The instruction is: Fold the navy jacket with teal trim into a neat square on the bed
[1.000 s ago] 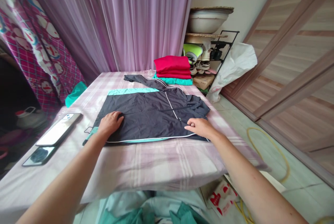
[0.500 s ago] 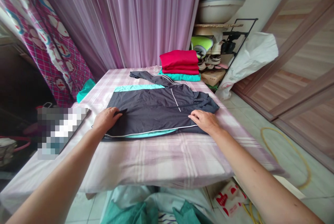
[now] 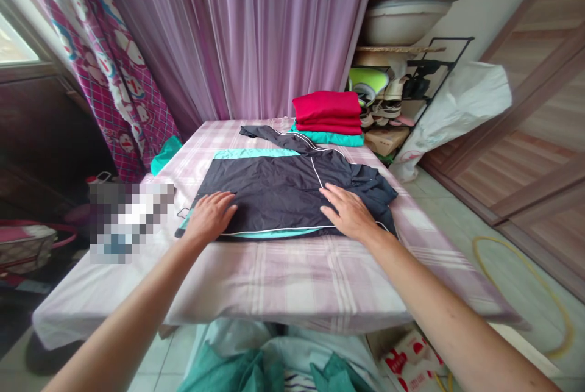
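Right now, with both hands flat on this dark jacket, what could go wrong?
The dark jacket could wrinkle under your left hand and right hand if they slide. Its loose sleeve might catch the folded clothes beside it. Its collar lies near the bed's edge and could slip.

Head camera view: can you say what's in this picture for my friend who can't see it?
The left hand and right hand rest flat on a dark jacket with teal trim, laid out on a checked pink sheet. Behind it, folded red clothes sit on teal cloth, before a purple curtain.
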Demonstrator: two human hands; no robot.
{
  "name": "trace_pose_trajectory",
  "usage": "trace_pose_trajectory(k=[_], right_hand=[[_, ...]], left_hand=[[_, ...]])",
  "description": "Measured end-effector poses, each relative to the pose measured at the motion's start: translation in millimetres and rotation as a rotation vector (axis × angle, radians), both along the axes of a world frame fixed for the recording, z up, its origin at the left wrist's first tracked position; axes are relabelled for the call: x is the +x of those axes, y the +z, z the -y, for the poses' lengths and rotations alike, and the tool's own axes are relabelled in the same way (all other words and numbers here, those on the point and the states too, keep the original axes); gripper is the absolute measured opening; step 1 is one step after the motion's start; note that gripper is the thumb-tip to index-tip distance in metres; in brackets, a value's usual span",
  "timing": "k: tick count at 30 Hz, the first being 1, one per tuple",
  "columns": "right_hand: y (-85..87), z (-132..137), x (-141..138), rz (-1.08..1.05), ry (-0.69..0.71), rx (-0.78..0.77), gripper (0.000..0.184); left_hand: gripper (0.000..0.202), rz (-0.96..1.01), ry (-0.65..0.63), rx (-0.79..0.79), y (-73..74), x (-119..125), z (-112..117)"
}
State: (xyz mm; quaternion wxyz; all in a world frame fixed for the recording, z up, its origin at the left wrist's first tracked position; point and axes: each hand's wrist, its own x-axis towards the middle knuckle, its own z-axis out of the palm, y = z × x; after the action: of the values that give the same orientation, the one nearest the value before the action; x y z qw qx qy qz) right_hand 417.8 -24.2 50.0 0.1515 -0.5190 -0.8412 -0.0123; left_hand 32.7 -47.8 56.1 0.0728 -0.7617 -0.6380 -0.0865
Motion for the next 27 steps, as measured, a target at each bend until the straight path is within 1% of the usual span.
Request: trace_pose_trajectory(k=[2,3,5,7,9,10,13,14,15,18,21,24,27], right_hand=[[-8.9,2.1,-15.6,0.057,0.089,-0.101,0.053],[-13.6,2.5,-20.3,0.085,0.110,-0.158,0.053],[-20.4,1.2,-23.5,0.121,0.109,-0.245,0.054],[-20.1,-2.6,-23.5,0.131,0.094,-0.296,0.055],[-12.0,-7.0,-28.4,0.122,0.068,-0.312,0.053],[-5.9,-8.8,-34.4,0.101,0.054,-0.292,0.051],[10.2,-11.9,-65.0,-0.004,0.045,-0.144,0.051],[12.4,-12.4,-76.7,-0.020,0.055,-0.115,0.052],[12.3,-12.8,-87.3,-0.012,0.067,-0.119,0.053],[1.9,-14.1,-106.1,0.082,0.057,-0.263,0.055],[-8.3,-16.0,-105.8,0.107,0.047,-0.343,0.057],[-5.8,-17.4,-101.9,0.085,0.060,-0.374,0.057],[3.3,-17.2,-104.4,0.064,0.050,-0.417,0.058]], left_hand=[[0.050,-0.001,-0.007,-0.050,-10.0,13.7,9.1],[0.051,0.000,0.004,-0.074,-14.8,19.3,12.4],[0.052,0.005,0.024,-0.106,-21.6,26.7,16.2],[0.053,0.012,0.030,-0.118,-24.0,29.1,17.0],[0.054,0.015,0.028,-0.121,-23.2,28.6,16.5],[0.054,0.012,0.026,-0.122,-22.3,28.1,16.3],[0.055,0.002,0.021,-0.128,-21.0,26.6,15.6],[0.055,0.000,0.016,-0.131,-21.3,26.2,15.3],[0.055,-0.002,0.012,-0.137,-21.9,25.8,14.8],[0.057,-0.003,0.016,-0.149,-24.0,24.3,12.3],[0.058,0.012,0.019,-0.172,-23.3,21.0,7.6],[0.052,0.036,0.005,-0.191,-18.2,15.8,0.5],[0.047,0.047,0.006,-0.131,-13.2,12.8,-7.0]])
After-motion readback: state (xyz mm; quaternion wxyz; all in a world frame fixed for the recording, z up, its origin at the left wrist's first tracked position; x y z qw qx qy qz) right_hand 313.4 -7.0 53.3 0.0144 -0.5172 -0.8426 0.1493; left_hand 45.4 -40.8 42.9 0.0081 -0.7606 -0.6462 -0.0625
